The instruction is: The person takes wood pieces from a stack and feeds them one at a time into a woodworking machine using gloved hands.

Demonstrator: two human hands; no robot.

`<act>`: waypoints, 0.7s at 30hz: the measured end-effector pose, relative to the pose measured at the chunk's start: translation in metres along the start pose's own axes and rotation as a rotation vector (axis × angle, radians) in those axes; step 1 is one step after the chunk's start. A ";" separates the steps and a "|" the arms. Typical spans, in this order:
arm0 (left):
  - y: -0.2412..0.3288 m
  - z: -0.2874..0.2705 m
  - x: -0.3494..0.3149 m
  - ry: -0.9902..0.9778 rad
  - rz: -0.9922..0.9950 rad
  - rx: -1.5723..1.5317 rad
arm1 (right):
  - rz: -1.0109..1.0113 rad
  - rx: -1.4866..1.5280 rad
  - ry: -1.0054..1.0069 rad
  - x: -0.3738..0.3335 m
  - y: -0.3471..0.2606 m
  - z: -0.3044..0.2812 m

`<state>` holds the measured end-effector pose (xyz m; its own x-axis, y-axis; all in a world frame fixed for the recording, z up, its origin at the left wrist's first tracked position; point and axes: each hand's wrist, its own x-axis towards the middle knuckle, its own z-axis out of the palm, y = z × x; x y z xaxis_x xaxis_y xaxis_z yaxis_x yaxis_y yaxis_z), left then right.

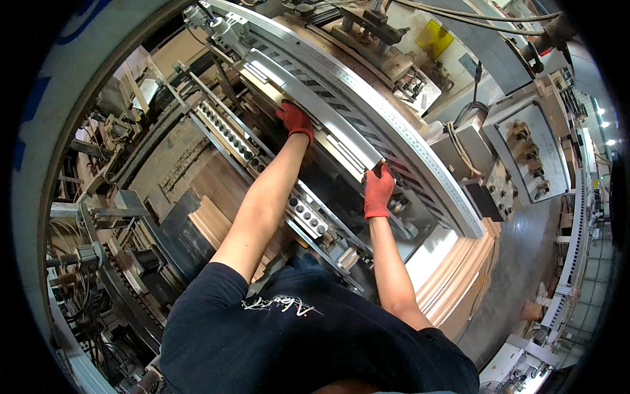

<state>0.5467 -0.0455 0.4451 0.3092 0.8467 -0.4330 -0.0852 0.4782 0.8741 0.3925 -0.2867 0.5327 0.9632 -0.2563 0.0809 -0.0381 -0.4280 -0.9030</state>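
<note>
Both my hands wear red gloves and are at a long, narrow silver-grey panel (331,113) with pale slotted strips along its near side. It lies slantwise on the machine, from upper left to lower right. My left hand (296,122) is closed on the panel's near edge around its middle, the fingertips partly hidden. At the panel's lower right end, my right hand (378,192) is closed round the corner, thumb and fingers bent. Just beyond the panel runs a long metal rail (367,92) with a printed scale and a row of dark slots.
Nearer to me is a metal bar with a row of round black rollers (226,134). Stacked wooden strips (456,272) are at the right, with more wooden boards (210,223) at the left. A control box (530,151) stands at right; machine frames and cables crowd the left.
</note>
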 end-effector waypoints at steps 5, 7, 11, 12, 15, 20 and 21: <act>0.019 0.000 -0.027 -0.017 -0.046 0.029 | -0.201 -0.247 0.023 0.000 0.011 -0.007; 0.028 0.002 -0.027 -0.008 -0.045 0.156 | -0.156 -0.269 0.021 -0.002 0.009 -0.001; 0.023 0.006 -0.025 0.039 -0.003 0.018 | -0.218 -0.239 0.051 -0.003 0.009 0.001; 0.016 0.008 -0.008 0.042 -0.008 -0.046 | -0.244 -0.197 0.045 -0.002 0.006 0.003; 0.014 0.017 -0.007 0.227 -0.074 0.148 | -0.181 -0.152 -0.039 0.006 0.011 -0.005; 0.009 0.015 -0.019 0.152 -0.087 0.245 | -0.139 -0.385 -0.019 0.006 0.016 0.002; 0.009 0.016 -0.020 0.140 -0.081 0.255 | -0.175 -0.479 0.062 0.001 0.015 0.012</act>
<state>0.5548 -0.0617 0.4646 0.1703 0.8407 -0.5140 0.1809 0.4861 0.8550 0.3963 -0.2833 0.5144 0.9491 -0.1896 0.2516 -0.0091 -0.8146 -0.5799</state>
